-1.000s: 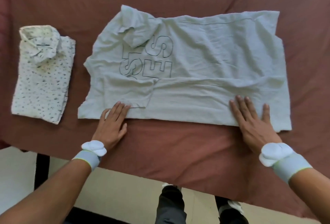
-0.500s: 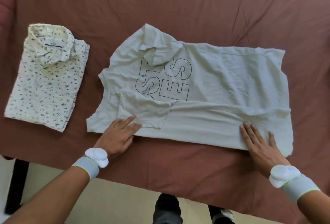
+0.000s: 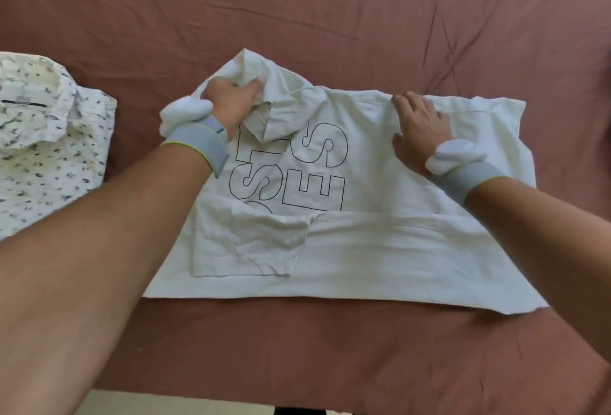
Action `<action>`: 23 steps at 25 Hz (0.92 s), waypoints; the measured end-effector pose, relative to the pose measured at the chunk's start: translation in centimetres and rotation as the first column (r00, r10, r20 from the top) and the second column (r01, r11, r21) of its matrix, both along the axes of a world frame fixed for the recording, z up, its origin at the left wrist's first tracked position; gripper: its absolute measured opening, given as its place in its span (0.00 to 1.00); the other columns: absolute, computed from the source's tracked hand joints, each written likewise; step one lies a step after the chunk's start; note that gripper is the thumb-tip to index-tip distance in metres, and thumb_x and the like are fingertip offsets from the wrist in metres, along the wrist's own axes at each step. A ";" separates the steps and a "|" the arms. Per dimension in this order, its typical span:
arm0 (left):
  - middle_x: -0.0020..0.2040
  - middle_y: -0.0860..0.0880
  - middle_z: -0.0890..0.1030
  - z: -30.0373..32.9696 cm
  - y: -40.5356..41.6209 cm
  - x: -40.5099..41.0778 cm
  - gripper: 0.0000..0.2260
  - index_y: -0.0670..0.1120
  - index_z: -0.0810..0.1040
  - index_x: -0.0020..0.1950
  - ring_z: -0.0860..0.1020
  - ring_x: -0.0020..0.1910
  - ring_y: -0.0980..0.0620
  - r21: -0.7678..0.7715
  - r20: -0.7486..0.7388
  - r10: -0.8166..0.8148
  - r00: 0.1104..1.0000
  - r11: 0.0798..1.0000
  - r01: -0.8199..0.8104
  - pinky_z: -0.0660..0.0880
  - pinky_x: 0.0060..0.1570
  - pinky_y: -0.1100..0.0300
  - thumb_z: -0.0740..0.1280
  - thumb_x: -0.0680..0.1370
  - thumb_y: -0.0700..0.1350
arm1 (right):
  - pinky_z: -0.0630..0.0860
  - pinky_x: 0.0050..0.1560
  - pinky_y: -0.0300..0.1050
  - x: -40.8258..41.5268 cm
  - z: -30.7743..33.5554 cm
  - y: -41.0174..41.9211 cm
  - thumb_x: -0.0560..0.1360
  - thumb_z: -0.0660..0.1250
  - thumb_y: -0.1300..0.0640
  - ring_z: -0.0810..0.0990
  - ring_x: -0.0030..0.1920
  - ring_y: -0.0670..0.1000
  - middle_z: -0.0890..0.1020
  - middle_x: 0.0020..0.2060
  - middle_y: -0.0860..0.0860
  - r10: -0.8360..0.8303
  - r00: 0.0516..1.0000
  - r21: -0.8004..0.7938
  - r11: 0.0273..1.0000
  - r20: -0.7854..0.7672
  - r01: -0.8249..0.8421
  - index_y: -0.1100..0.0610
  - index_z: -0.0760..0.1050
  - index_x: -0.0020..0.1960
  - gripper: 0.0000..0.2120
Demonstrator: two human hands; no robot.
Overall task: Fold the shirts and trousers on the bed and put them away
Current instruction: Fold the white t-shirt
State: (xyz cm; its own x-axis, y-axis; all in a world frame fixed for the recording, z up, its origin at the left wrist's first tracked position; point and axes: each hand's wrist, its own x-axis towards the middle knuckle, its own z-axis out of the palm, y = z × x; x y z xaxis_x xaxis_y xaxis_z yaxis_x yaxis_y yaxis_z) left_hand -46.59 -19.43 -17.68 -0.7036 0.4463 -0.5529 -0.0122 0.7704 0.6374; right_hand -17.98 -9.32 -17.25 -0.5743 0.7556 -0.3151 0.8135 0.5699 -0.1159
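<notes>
A pale T-shirt (image 3: 380, 242) with large outlined letters lies sideways on the bed, its near long edge folded over with the sleeve on top. My left hand (image 3: 231, 100) grips the bunched far sleeve at the shirt's upper left corner. My right hand (image 3: 418, 127) rests on the shirt's far edge, and its fingers curl over that edge, gripping the cloth. A folded white patterned shirt (image 3: 49, 156) lies at the left, apart from the T-shirt.
The bed is covered by a wrinkled reddish-brown sheet (image 3: 330, 11). Its near edge (image 3: 297, 394) runs along the bottom, with pale floor below. Both wrists wear grey bands with white pads.
Both hands left the near folded edge and reached across to the shirt's far edge. The left hand took hold of the far sleeve. The view moved closer.
</notes>
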 end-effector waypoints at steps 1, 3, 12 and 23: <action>0.47 0.48 0.82 -0.3 0.1 -0.5 0.17 0.45 0.82 0.46 0.81 0.49 0.48 0.002 0.009 0.011 1.000 1.000 -0.011 0.77 0.50 0.59 0.73 0.70 0.58 | 0.61 0.66 0.64 -0.4 -0.3 0.5 0.73 0.63 0.65 0.62 0.71 0.60 0.65 0.71 0.57 -0.001 0.999 -0.003 1.000 0.034 0.001 0.59 0.59 0.74 0.30; 0.37 0.49 0.77 -0.6 -0.1 -0.9 0.12 0.48 0.74 0.32 0.75 0.38 0.49 -0.002 0.006 0.001 1.000 1.000 -0.001 0.72 0.40 0.59 0.72 0.69 0.53 | 0.56 0.69 0.68 -0.7 -0.9 1.3 0.73 0.62 0.67 0.62 0.71 0.59 0.65 0.69 0.57 0.002 0.998 0.033 0.999 0.065 -0.004 0.59 0.58 0.74 0.31; 0.43 0.50 0.79 -0.1 -2.9 0.3 0.08 0.42 0.79 0.45 0.76 0.41 0.52 0.212 -0.045 -0.027 0.999 0.977 0.036 0.72 0.43 0.58 0.66 0.76 0.46 | 0.64 0.34 0.51 -0.4 0.4 1.0 0.72 0.61 0.70 0.74 0.40 0.64 0.73 0.45 0.62 0.188 0.979 0.157 0.972 -0.084 -0.174 0.64 0.72 0.50 0.08; 0.61 0.47 0.82 1.9 -14.2 7.8 0.10 0.49 0.78 0.61 0.79 0.62 0.48 0.420 0.537 0.322 0.780 0.699 -0.578 0.76 0.63 0.48 0.67 0.80 0.45 | 0.65 0.56 0.62 6.3 -0.2 -6.1 0.65 0.68 0.65 0.77 0.44 0.61 0.78 0.40 0.60 0.118 0.964 0.241 0.954 0.237 -0.176 0.63 0.73 0.49 0.12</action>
